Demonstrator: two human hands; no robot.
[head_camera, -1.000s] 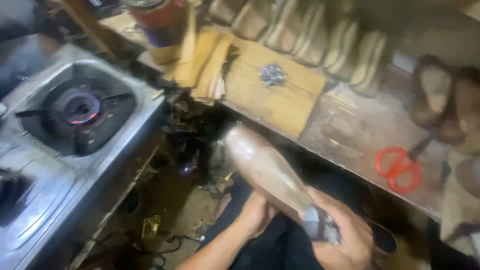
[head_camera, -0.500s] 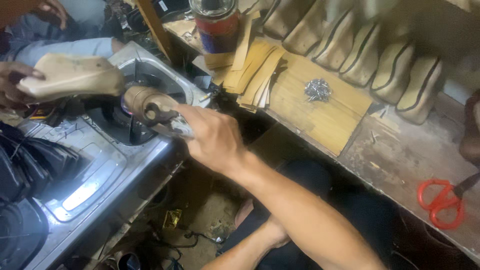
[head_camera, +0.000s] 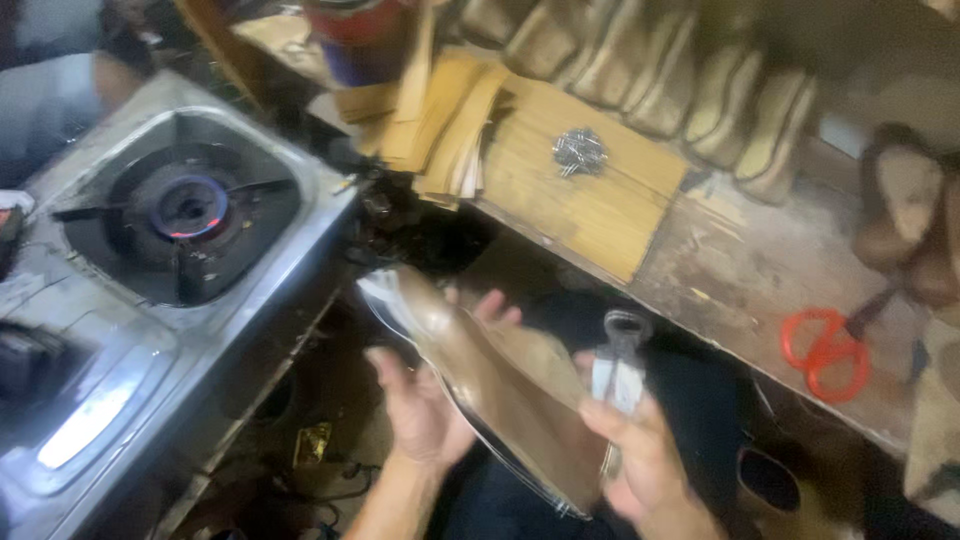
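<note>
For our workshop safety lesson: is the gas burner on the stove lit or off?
Lit. The burner shows a blue ring with a reddish glow at its centre, under the bare pan support of the steel stove. Nothing sits on it.
</note>
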